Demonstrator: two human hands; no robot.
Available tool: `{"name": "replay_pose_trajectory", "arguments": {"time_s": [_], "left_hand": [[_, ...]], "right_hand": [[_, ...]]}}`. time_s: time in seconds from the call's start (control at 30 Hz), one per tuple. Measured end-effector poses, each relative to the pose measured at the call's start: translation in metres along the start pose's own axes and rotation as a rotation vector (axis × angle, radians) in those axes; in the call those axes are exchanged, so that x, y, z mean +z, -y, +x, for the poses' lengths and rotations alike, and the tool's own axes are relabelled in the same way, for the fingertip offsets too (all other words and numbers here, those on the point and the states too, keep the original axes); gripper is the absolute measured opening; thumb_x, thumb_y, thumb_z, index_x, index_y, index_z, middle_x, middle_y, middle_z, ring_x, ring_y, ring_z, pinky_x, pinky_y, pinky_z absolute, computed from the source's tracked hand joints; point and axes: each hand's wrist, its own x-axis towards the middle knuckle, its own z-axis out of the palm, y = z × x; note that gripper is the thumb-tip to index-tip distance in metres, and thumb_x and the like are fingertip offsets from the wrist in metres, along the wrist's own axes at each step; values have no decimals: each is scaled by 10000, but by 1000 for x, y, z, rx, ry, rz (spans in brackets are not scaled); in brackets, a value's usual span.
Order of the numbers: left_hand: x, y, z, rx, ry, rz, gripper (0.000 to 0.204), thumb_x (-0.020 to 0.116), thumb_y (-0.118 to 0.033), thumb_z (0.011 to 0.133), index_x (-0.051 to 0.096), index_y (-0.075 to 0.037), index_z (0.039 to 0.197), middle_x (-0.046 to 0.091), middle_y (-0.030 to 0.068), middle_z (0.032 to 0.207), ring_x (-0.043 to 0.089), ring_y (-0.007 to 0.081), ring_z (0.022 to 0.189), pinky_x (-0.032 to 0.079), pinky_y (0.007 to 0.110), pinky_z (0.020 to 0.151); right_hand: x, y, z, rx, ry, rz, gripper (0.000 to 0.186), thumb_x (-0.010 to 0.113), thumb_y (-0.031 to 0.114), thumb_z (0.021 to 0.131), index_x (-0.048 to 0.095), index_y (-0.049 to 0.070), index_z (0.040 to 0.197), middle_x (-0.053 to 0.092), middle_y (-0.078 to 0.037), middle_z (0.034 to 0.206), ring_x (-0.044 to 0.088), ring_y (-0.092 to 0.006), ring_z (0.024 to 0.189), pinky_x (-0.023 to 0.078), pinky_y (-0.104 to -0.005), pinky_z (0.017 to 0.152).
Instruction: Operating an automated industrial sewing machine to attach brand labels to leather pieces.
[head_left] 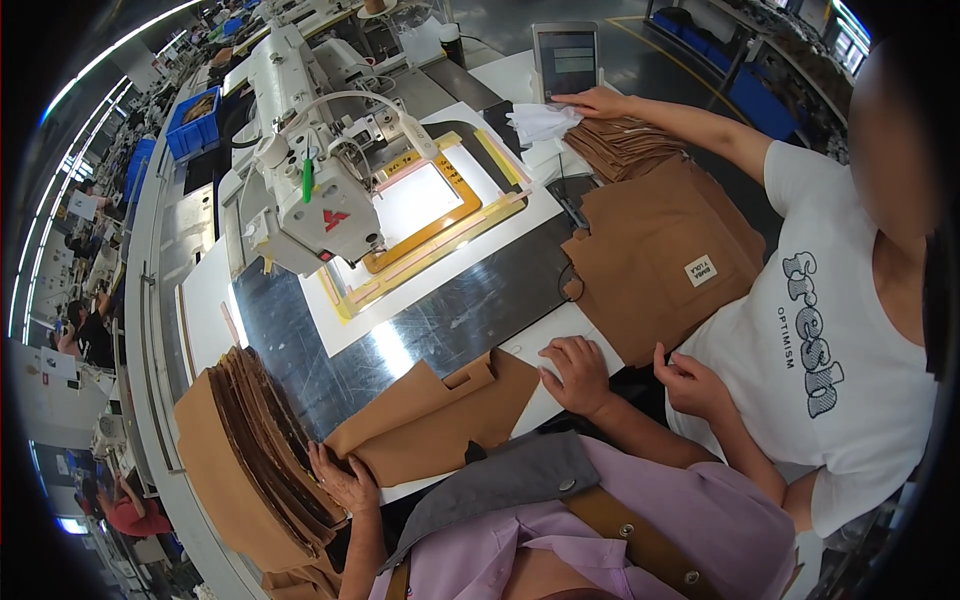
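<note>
My left hand (343,480) lies with its fingers extended at the left end of a folded brown fabric piece (440,415), beside a thick stack of brown fabric pieces (235,450). It grips nothing that I can see. Just past the folded piece's right end, my right hand (578,375) rests on the white tabletop, fingers apart and loosely bent, with nothing in them. To the right of it lies a pile of larger brown fabric panels (650,260); the top one bears a small pale label (700,269).
An automatic sewing machine (320,200) stands over a yellow-edged clamp frame (430,225). Close on my right, a co-worker in a white T-shirt (800,330) reaches one hand (597,102) toward a tablet (567,60). Blue bins (193,122) stand at the back left.
</note>
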Motion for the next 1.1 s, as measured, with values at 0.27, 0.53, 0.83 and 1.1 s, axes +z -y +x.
{"name": "replay_pose_trajectory", "arguments": {"time_s": [0.27,0.53,0.83,1.1], "left_hand": [[-2,-3,0,-10,2,-4,609,578,-234,990,420,48,1506,387,249,1628,349,440,1510,260,549,1253],[-2,-3,1,-21,14,1,615,570,-257,995,421,54,1505,384,252,1628,342,439,1514,259,549,1256],[-1,-3,1,-17,-3,-24,611,578,-275,998,437,54,1493,402,252,1619,350,436,1511,260,542,1256],[-1,-5,1,-34,-2,-16,613,588,-255,984,442,49,1496,406,242,1623,354,433,1510,260,539,1256]], "right_hand": [[-1,1,0,-5,-1,-4,275,700,256,887,689,94,1109,631,-60,1115,602,-260,1041,442,-419,870],[0,1,0,-8,-14,-2,279,702,257,886,690,96,1113,632,-58,1107,602,-257,1039,439,-417,875],[3,0,-1,-7,-17,-4,274,707,252,884,691,96,1109,636,-58,1103,603,-255,1033,438,-416,865],[3,0,0,-10,-22,-4,282,711,251,880,692,97,1115,637,-52,1098,604,-254,1033,437,-416,867]]}}
